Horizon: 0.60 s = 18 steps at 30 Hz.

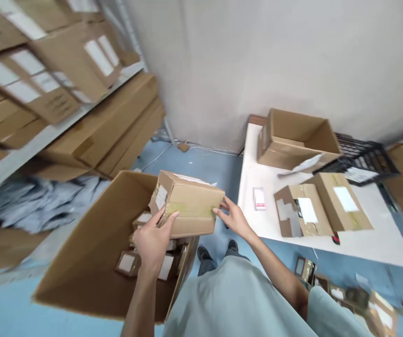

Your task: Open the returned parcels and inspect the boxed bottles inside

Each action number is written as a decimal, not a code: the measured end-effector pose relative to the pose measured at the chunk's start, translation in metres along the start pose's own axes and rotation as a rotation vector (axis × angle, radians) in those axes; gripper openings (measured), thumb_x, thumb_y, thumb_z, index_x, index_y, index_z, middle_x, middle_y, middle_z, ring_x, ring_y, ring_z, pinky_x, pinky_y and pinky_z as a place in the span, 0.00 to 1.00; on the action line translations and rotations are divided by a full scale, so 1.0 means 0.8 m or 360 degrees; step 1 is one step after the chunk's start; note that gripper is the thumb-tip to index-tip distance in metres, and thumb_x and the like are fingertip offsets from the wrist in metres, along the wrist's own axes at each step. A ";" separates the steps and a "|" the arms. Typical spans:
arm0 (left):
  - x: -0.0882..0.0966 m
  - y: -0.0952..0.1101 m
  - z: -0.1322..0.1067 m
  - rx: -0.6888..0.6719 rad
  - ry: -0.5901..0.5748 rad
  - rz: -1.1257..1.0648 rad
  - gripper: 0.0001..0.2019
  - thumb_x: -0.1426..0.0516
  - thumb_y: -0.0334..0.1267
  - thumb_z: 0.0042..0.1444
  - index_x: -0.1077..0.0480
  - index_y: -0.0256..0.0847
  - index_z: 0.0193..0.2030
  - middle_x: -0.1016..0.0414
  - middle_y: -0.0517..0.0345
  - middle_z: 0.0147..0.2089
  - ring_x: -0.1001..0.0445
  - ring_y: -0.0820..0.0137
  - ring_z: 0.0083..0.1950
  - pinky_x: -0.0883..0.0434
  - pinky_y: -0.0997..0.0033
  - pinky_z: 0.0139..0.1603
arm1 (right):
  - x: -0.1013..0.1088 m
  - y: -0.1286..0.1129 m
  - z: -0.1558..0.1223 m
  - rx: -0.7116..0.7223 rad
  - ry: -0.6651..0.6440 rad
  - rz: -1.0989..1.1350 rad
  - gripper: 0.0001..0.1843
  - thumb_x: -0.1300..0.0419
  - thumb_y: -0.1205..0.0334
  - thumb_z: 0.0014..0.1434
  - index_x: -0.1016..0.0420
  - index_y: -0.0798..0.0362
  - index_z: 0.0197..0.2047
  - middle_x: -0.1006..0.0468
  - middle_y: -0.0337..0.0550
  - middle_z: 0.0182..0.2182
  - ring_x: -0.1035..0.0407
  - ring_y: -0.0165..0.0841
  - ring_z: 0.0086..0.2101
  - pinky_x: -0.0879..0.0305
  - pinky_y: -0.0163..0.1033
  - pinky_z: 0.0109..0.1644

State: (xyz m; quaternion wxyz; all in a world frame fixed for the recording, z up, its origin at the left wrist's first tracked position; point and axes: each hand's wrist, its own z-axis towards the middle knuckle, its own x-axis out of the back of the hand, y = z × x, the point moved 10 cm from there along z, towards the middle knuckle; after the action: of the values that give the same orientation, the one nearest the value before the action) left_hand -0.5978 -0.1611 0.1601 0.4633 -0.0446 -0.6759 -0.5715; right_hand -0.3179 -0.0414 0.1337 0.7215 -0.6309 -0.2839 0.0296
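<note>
A taped cardboard box (194, 201) is held between my two hands, above the right rim of a large open carton (82, 262). My left hand (154, 238) grips its near left end, thumb on the taped face. At its right end, my right hand (233, 216) pinches the edge with thumb and fingers. White labels show on the box's top and left end. Inside the large carton lie several smaller labelled boxes (128, 263), partly hidden by the held box and my left arm.
On the right, a white table (254, 173) bears an open carton (299, 135), two labelled boxes (341, 201), a black crate (366, 159) and a flat white item (259, 199). Shelving (61, 133) stacked with cartons stands left. Several small boxes (338, 292) lie on the floor at lower right.
</note>
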 end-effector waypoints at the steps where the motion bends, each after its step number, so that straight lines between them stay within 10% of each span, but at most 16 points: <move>1: -0.015 0.034 0.002 -0.0083 0.0066 0.0050 0.26 0.34 0.59 0.64 0.15 0.48 0.63 0.09 0.48 0.48 0.13 0.47 0.49 0.20 0.54 0.55 | 0.037 0.018 -0.016 -0.0057 0.0094 -0.0024 0.33 0.35 0.56 0.74 0.31 0.43 0.78 0.14 0.47 0.63 0.16 0.45 0.59 0.19 0.52 0.64; 5: -0.120 0.178 -0.024 -0.0556 -0.0080 -0.0038 0.21 0.34 0.58 0.66 0.13 0.49 0.58 0.11 0.50 0.56 0.12 0.47 0.55 0.19 0.53 0.61 | 0.198 0.096 -0.097 -0.0277 0.0519 -0.0287 0.33 0.33 0.52 0.71 0.27 0.50 0.76 0.18 0.57 0.66 0.17 0.50 0.60 0.21 0.58 0.66; 10: -0.310 0.310 -0.130 -0.1028 -0.0642 -0.0244 0.19 0.38 0.53 0.71 0.15 0.52 0.62 0.16 0.56 0.66 0.19 0.48 0.70 0.25 0.45 0.77 | 0.389 0.166 -0.216 -0.0260 0.0877 -0.0696 0.26 0.39 0.50 0.74 0.20 0.53 0.68 0.17 0.60 0.65 0.23 0.52 0.65 0.28 0.60 0.72; 14: -0.479 0.362 -0.243 -0.1352 -0.1126 -0.0198 0.19 0.43 0.42 0.74 0.17 0.50 0.65 0.18 0.55 0.69 0.20 0.54 0.72 0.24 0.45 0.77 | 0.524 0.235 -0.302 -0.0345 0.1039 -0.1002 0.27 0.41 0.50 0.74 0.21 0.55 0.68 0.21 0.63 0.67 0.28 0.54 0.68 0.32 0.63 0.74; 18: -0.590 0.367 -0.310 -0.1511 -0.1317 -0.0069 0.21 0.46 0.35 0.72 0.17 0.46 0.65 0.18 0.51 0.68 0.19 0.57 0.71 0.24 0.45 0.76 | 0.620 0.311 -0.368 -0.0522 0.1057 -0.1179 0.28 0.41 0.54 0.72 0.23 0.57 0.70 0.26 0.66 0.71 0.34 0.57 0.72 0.38 0.67 0.77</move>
State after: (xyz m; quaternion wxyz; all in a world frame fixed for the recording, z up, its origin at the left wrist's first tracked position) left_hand -0.0146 -0.0405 0.0344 0.0817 -0.4490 -0.4727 -0.7538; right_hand 0.3069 -0.0552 0.0753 0.6264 -0.5683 -0.2448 -0.4741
